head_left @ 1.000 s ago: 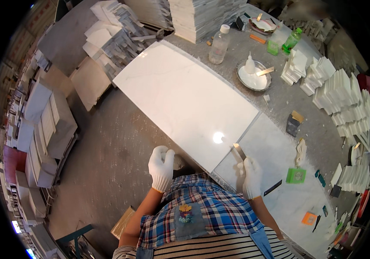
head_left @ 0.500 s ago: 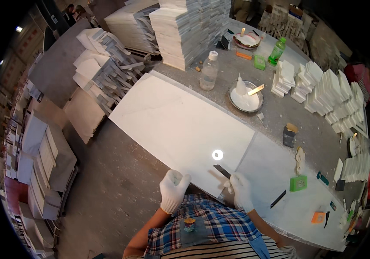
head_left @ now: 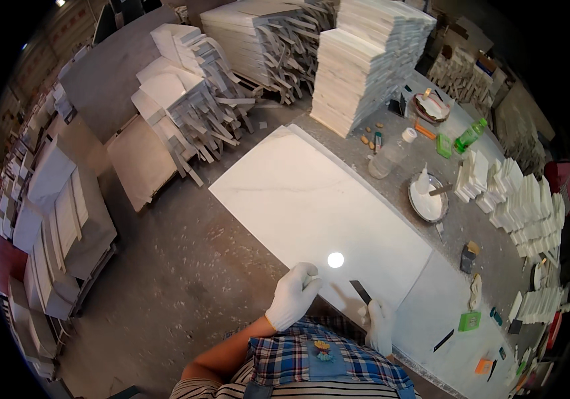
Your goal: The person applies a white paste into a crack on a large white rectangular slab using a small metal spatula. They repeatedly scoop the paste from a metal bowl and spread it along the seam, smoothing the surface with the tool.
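My left hand (head_left: 294, 297), in a white knit glove, is closed loosely beside the near edge of a large white marbled slab (head_left: 311, 193). Its fingers curl toward the thumb, and whatever lies inside them, if anything, is hidden. My right hand (head_left: 379, 326), gloved the same way, grips a dark flat blade (head_left: 360, 291) at its lower end. The blade slants up and left over the slab's near right part, short of a bright round spot of light on the surface.
Right of the slab, the worktable (head_left: 425, 332) bears a green box (head_left: 469, 322), an orange box (head_left: 483, 366) and a dark strip (head_left: 443, 340). Beyond lie a bowl of white paste (head_left: 428, 205), bottles and tile stacks (head_left: 474, 176). Slab piles (head_left: 348, 83) stand farther back; more line the left.
My view has swung left, so the scene sits farther right and lower. My left hand has turned toward the right hand, its fingers pointing right. My right hand keeps the blade.
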Demonstrator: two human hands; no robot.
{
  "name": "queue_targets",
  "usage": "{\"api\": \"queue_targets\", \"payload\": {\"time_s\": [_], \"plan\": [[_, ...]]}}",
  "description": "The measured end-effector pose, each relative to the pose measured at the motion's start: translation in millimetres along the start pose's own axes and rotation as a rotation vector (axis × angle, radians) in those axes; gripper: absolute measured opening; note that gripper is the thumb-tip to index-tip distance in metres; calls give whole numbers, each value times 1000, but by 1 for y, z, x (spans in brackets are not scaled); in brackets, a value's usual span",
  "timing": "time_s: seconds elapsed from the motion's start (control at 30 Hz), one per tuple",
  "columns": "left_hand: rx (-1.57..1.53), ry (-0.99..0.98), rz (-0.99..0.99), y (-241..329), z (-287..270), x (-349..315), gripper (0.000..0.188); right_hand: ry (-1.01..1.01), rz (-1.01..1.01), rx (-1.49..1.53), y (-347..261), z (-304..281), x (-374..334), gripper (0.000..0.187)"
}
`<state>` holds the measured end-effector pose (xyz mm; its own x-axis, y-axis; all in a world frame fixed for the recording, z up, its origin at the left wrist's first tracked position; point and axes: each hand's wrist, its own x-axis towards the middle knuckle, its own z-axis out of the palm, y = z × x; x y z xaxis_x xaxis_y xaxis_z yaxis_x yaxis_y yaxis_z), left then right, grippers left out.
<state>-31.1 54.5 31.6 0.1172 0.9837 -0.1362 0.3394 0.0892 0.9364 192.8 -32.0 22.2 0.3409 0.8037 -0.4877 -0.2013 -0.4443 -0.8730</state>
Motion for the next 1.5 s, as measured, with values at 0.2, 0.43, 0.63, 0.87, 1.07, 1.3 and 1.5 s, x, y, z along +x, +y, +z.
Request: {"api": "queue_targets", "payload": {"time_s": [0.2, 0.43, 0.63, 0.87, 1.07, 1.3, 1.5], "plan": [[-66, -168, 21, -19, -33, 16, 23, 70, 9, -12, 16, 31, 3, 29], [47, -305, 39, -37, -51, 41, 23, 117, 32, -133, -18, 68, 2, 29], [-440, -325, -148, -31, -71, 67, 32, 74, -53, -205, -36, 86, 9, 27], [-1165, -416, -323, -46, -69, 86, 53, 182, -117, -56, -23, 91, 11, 23], [-1189, -485, -356, -32, -74, 87, 52, 177, -138, -153, -16, 82, 9, 25], [-913, -485, -291, -26, -65, 81, 40, 168, -135, 8, -16, 81, -1, 24], [-843, -437, -331, -24, -60, 79, 26, 135, -92, -14, -21, 72, -4, 26]]}}
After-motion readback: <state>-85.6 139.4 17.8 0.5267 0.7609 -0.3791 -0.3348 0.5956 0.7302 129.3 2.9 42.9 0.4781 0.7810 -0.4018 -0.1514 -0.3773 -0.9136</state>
